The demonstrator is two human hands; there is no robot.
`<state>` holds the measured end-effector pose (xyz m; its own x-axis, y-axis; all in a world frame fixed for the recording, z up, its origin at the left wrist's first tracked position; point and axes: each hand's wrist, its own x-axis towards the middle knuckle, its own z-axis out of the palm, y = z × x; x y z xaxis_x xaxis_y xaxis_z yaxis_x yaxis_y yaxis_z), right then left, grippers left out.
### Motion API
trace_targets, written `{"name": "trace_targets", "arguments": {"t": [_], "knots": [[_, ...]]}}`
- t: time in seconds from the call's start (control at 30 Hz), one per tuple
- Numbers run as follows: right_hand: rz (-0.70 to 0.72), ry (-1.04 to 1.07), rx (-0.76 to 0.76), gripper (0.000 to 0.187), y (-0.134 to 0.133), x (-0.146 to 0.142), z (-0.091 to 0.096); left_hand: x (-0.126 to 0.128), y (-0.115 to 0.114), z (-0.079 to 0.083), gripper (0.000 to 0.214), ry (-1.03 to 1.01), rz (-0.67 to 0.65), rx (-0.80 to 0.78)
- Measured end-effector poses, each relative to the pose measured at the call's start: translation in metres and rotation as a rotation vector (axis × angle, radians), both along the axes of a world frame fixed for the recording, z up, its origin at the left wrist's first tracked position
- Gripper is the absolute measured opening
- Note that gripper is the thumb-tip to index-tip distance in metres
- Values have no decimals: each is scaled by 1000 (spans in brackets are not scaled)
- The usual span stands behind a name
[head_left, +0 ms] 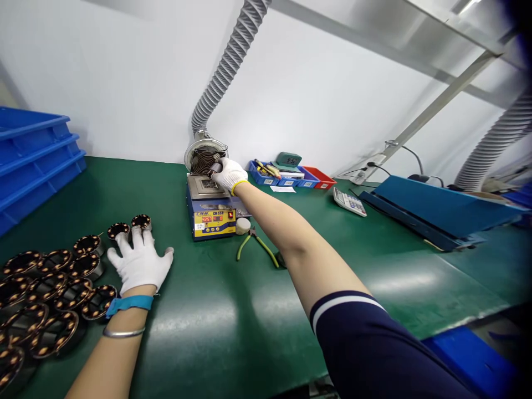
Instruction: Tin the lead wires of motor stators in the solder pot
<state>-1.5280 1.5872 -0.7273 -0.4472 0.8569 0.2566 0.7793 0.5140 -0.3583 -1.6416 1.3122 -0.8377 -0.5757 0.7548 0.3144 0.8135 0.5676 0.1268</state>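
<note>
My left hand [141,259], in a white glove, has its fingers spread flat toward two black ring-shaped parts with copper-coloured dots, a nearer one [118,229] and one to its right [142,221]. Its fingertips reach the edges of these rings; whether they press on them I cannot tell. Across the bench, my gloved right hand [230,175] is closed on a dark ring-shaped part [215,168], mostly hidden by the fingers. That hand is above the metal top plate [203,188] of a blue and yellow heating unit [214,223] with a lit red display.
Several more black rings [75,293] stand at left, before stacked blue crates [37,155]. A grey duct [230,61] ends in a round hood behind the unit. Green-handled pliers [266,250], a white round lump [243,225], small bins [320,177], a calculator [349,201] and a blue metal stand [432,210] lie rightward.
</note>
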Motion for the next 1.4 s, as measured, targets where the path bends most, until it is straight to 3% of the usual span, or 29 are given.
{"name": "trace_targets", "arguments": {"t": [0.23,0.53,0.97,1.2,1.4], "knots": [[-20,-98,0,44,4,-3,-2,-2,1,1,71,10,37,83],[-6,-107,47,42,6,-5,3,-2,4,-4,69,58,99,-5],[-5,-57,50,45,6,1,12,-5,5,-7,68,77,61,6],[-4,-66,30,41,0,1,5,-3,3,-2,66,65,38,20],[12,181,-37,41,-9,34,29,-1,1,8,63,2,-3,94]]}}
